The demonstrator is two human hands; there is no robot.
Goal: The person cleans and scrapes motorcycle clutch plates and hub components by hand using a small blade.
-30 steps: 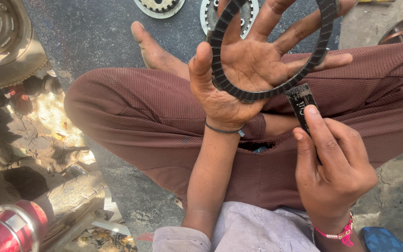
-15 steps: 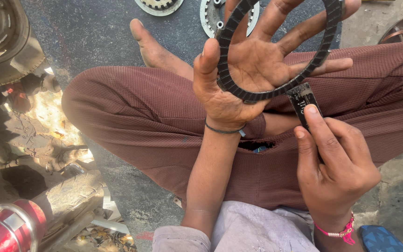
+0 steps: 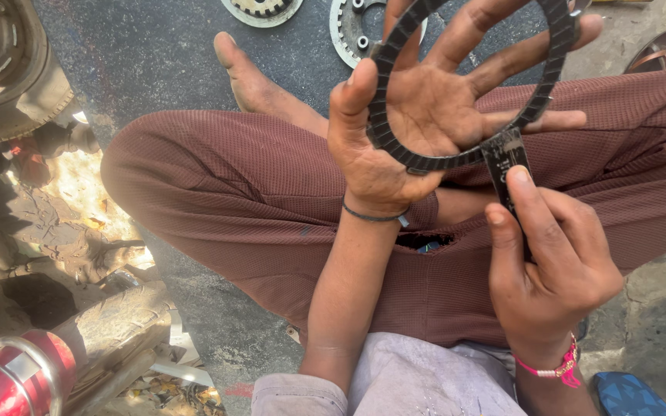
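We are holding a dark ring-shaped friction plate (image 3: 456, 160) up over our crossed legs, and everything here is placed against that ring. Our left hand (image 3: 425, 115) is sitting inside and behind it, palm facing us, with the thumb hooking over the ring's left edge and the spread fingers (image 3: 495, 23) passing through its opening toward the upper rim, so the fingers are wide yet carrying the plate. The ring is standing nearly face-on to us, its lower arc lying just above the left wrist. At the ring's lower right edge, a narrow black tool (image 3: 506, 166) is touching the rim; its long axis is running from the ring down toward our right hand (image 3: 553, 270), which is the nearer hand to that contact point. The right fingers are closing narrow around the tool, the forefinger lying along its back and the thumb pressing its side. Beyond the ring's top edge, on the dark floor (image 3: 156, 54), two toothed metal discs (image 3: 348, 31) are lying, well apart from it.
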